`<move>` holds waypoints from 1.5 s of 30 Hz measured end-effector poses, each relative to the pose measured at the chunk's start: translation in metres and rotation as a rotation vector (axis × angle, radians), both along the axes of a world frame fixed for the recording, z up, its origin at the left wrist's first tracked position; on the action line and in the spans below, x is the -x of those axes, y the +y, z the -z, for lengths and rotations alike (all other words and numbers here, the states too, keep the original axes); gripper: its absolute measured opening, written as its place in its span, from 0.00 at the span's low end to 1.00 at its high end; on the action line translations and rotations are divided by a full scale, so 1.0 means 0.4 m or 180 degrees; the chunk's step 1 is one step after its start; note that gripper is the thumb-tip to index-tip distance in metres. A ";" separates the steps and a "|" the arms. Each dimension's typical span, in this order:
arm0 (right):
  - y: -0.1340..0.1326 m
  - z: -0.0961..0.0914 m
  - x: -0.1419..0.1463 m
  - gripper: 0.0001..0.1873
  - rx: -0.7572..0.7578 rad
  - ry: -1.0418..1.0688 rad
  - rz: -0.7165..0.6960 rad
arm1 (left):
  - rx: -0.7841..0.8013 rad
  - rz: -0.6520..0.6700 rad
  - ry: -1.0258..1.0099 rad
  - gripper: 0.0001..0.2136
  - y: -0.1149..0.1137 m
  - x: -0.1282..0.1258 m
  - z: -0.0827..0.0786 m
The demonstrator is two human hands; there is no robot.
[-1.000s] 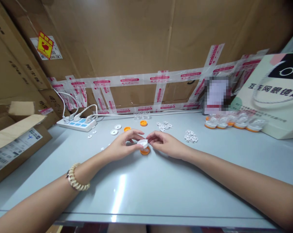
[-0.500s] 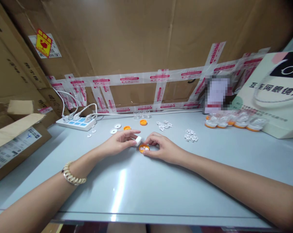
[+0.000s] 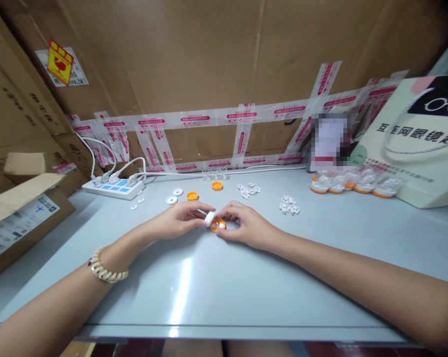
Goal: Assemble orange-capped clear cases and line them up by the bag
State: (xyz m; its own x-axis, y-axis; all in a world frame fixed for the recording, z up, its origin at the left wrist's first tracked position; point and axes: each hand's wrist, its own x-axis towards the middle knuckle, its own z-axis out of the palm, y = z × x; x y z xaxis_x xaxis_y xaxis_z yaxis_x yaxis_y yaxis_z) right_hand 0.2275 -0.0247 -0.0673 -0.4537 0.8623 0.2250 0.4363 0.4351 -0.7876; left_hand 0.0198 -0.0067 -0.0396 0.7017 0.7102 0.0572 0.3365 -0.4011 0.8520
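Note:
My left hand [image 3: 179, 220] pinches a small white round cap [image 3: 209, 218] between thumb and fingers, tilted on edge. Touching it on the right, my right hand [image 3: 242, 225] pinches a small orange ring-shaped base [image 3: 218, 226] that rests on the grey table [image 3: 224, 277]. Both hands meet at the table's middle. A beaded bracelet [image 3: 107, 267] sits on my left wrist.
Loose white discs [image 3: 172, 199], orange caps [image 3: 192, 196] and heaps of small white parts [image 3: 290, 207] lie behind the hands. A power strip [image 3: 114, 188] stands back left, finished orange-and-clear pieces [image 3: 354, 184] back right beside a paper bag [image 3: 417, 144]. Cardboard boxes [image 3: 19, 213] line the left and back.
The white cap, which sat flat on the orange base, has been lifted off and tilted by my left hand. My right hand has closed on the orange base.

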 end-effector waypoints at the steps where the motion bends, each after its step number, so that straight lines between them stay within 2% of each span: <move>1: 0.000 0.000 -0.001 0.11 0.0001 0.0008 -0.0014 | -0.0108 0.0001 0.0057 0.14 -0.001 -0.001 0.000; 7: 0.003 0.006 -0.003 0.11 -0.0025 0.0010 0.0002 | -0.0952 -0.0022 0.0632 0.16 -0.019 -0.019 -0.016; 12: 0.011 0.001 -0.010 0.14 -0.0031 -0.0098 -0.0035 | -0.1619 0.0093 0.1192 0.08 -0.034 -0.043 -0.044; 15: 0.018 -0.004 -0.021 0.18 0.0111 -0.0119 -0.0200 | -0.1723 0.0191 0.1344 0.08 -0.035 -0.053 -0.058; 20: 0.029 -0.006 -0.029 0.10 0.0316 -0.0044 -0.0214 | -0.1808 0.0411 0.1606 0.08 -0.035 -0.067 -0.076; 24: 0.027 -0.008 -0.028 0.09 0.0383 0.0031 -0.0185 | -0.1869 0.0621 0.1776 0.06 -0.037 -0.077 -0.085; 27: 0.028 -0.012 -0.030 0.09 0.0402 0.0006 -0.0224 | -0.1830 0.0597 0.1747 0.06 -0.035 -0.076 -0.085; 33: 0.041 -0.009 -0.040 0.11 0.0556 0.0159 -0.0338 | -0.1718 0.0382 0.1450 0.08 -0.033 -0.057 -0.055; 37: 0.050 -0.007 -0.046 0.13 0.0666 0.0159 -0.0373 | -0.1852 0.0397 0.1182 0.11 -0.040 -0.047 -0.019; 41: 0.056 -0.014 -0.053 0.16 0.1008 0.0157 -0.0210 | -0.2061 0.0294 0.1014 0.12 -0.043 -0.042 0.013; 45: 0.055 -0.026 -0.055 0.15 0.1145 0.0219 -0.0106 | -0.2228 0.0133 0.0841 0.11 -0.042 -0.044 0.033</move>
